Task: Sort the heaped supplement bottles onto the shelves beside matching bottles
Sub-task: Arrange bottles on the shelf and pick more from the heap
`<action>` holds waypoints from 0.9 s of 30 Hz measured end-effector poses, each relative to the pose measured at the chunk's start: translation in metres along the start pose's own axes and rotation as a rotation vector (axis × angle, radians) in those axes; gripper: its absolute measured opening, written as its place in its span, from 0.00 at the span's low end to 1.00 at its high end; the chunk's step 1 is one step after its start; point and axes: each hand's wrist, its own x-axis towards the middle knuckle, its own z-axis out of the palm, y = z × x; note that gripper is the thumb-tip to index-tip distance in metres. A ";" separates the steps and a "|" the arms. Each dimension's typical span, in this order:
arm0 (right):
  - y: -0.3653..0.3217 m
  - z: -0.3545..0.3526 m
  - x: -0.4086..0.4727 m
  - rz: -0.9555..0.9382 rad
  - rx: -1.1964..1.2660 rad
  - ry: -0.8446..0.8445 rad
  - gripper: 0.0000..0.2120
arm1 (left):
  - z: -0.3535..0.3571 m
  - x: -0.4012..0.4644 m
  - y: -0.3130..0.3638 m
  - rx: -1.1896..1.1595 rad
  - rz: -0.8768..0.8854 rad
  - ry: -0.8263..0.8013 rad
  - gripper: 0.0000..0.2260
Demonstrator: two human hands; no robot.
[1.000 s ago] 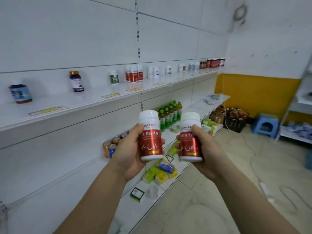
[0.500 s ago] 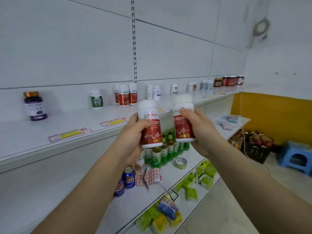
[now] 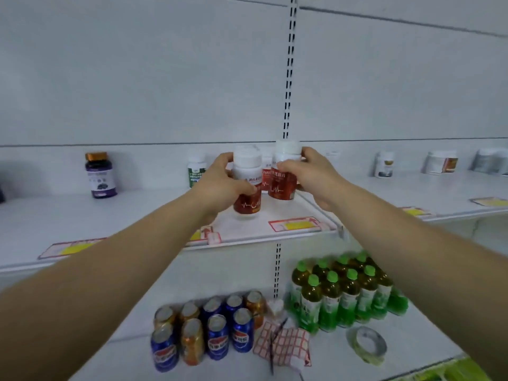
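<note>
My left hand (image 3: pixel 220 185) grips a white-capped bottle with a red label (image 3: pixel 247 185), held over the upper white shelf (image 3: pixel 154 213). My right hand (image 3: pixel 310 174) grips a second, matching red bottle (image 3: pixel 283 177) just to its right, low over the same shelf. Between and behind the two, a sliver of another red-labelled bottle (image 3: pixel 265 174) stands at the back of the shelf. Whether either held bottle touches the shelf is unclear.
A purple bottle (image 3: pixel 100 176) and a green-labelled bottle (image 3: pixel 196 170) stand to the left on the upper shelf; white jars (image 3: pixel 384 164) stand to the right. Below are soda cans (image 3: pixel 214 331), green-capped drink bottles (image 3: pixel 343 292) and a tape roll (image 3: pixel 367 345).
Both hands moved forward and up, carrying the two red bottles from in front of my chest to the upper shelf, close to the matching red bottles. The camera turned to face the shelves.
</note>
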 end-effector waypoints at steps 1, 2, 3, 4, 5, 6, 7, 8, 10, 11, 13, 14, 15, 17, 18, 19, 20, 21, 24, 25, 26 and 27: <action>0.007 -0.001 0.014 0.004 -0.010 -0.037 0.20 | 0.005 0.008 0.000 0.014 -0.025 0.029 0.31; 0.013 -0.002 0.025 0.004 -0.021 -0.080 0.21 | 0.011 0.015 -0.001 0.031 -0.046 0.054 0.31; 0.019 -0.003 0.035 0.002 -0.033 -0.125 0.22 | 0.016 0.022 -0.003 0.055 -0.062 0.078 0.31; 0.024 -0.004 0.044 -0.005 -0.048 -0.163 0.23 | 0.021 0.027 -0.003 0.079 -0.074 0.099 0.32; 0.029 -0.004 0.052 -0.014 -0.066 -0.191 0.23 | 0.025 0.032 -0.004 0.093 -0.084 0.118 0.32; 0.032 -0.005 0.058 -0.023 -0.082 -0.202 0.23 | 0.029 0.037 -0.005 0.095 -0.090 0.134 0.32; 0.035 -0.005 0.064 -0.035 -0.085 -0.212 0.23 | 0.033 0.040 -0.006 0.092 -0.092 0.148 0.31; 0.036 -0.005 0.069 -0.047 -0.079 -0.224 0.24 | 0.036 0.043 -0.007 0.093 -0.089 0.164 0.31; 0.037 -0.004 0.076 -0.077 -0.080 -0.269 0.25 | 0.040 0.049 -0.009 0.108 -0.088 0.199 0.30; 0.037 -0.003 0.079 -0.092 -0.093 -0.290 0.26 | 0.040 0.052 -0.010 0.117 -0.091 0.217 0.29; 0.035 -0.001 0.081 -0.120 -0.128 -0.303 0.25 | 0.041 0.055 -0.013 0.135 -0.089 0.249 0.28; 0.035 0.000 0.082 -0.130 -0.142 -0.299 0.25 | 0.041 0.056 -0.014 0.144 -0.088 0.261 0.28; 0.035 0.001 0.083 -0.133 -0.148 -0.294 0.25 | 0.041 0.057 -0.014 0.150 -0.085 0.268 0.29; 0.036 0.001 0.083 -0.124 -0.147 -0.292 0.27 | 0.041 0.057 -0.015 0.142 -0.081 0.262 0.32; 0.036 0.001 0.083 -0.118 -0.146 -0.293 0.28 | 0.040 0.058 -0.015 0.133 -0.085 0.241 0.35; 0.036 0.000 0.083 -0.116 -0.148 -0.293 0.29 | 0.040 0.058 -0.015 0.131 -0.095 0.210 0.37; 0.036 0.000 0.082 -0.118 -0.151 -0.288 0.30 | 0.040 0.059 -0.016 0.135 -0.105 0.181 0.36; 0.036 -0.001 0.081 -0.126 -0.154 -0.277 0.30 | 0.040 0.060 -0.016 0.144 -0.112 0.166 0.33; 0.038 -0.002 0.078 -0.139 -0.161 -0.241 0.30 | 0.040 0.062 -0.018 0.157 -0.112 0.173 0.27; 0.038 -0.002 0.076 -0.142 -0.164 -0.232 0.30 | 0.040 0.062 -0.019 0.160 -0.108 0.175 0.26; 0.037 -0.002 0.075 -0.145 -0.165 -0.224 0.30 | 0.040 0.062 -0.019 0.157 -0.106 0.174 0.27; 0.037 -0.002 0.075 -0.147 -0.167 -0.217 0.30 | 0.041 0.062 -0.019 0.152 -0.102 0.172 0.27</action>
